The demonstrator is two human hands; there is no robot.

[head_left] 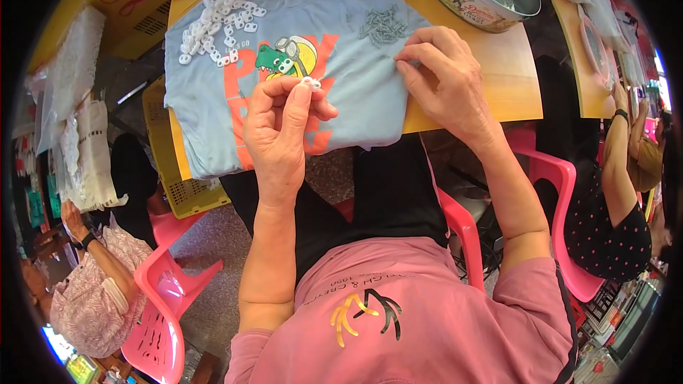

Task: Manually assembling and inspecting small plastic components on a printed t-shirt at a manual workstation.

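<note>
My left hand (pixel 281 117) pinches a small white plastic piece (pixel 311 84) with holes between thumb and fingers, above a light blue printed T-shirt (pixel 363 110) spread on the table. To its right, my right hand (pixel 445 78) is closed, thumb and forefinger tips together; whatever they may hold is too small to make out. Just beyond those fingertips lies a heap of small grey screws (pixel 383 25) on the shirt. A loose pile of similar white plastic pieces (pixel 224 18) spreads over the shirt's far left, with a few apart from it near the far edge.
A round tin (pixel 484 21) of many more screws stands on the yellow table (pixel 509 75) at far right. A yellow crate (pixel 181 195) is left of the table. Other people sit close by on both sides, near pink plastic chairs (pixel 167 299).
</note>
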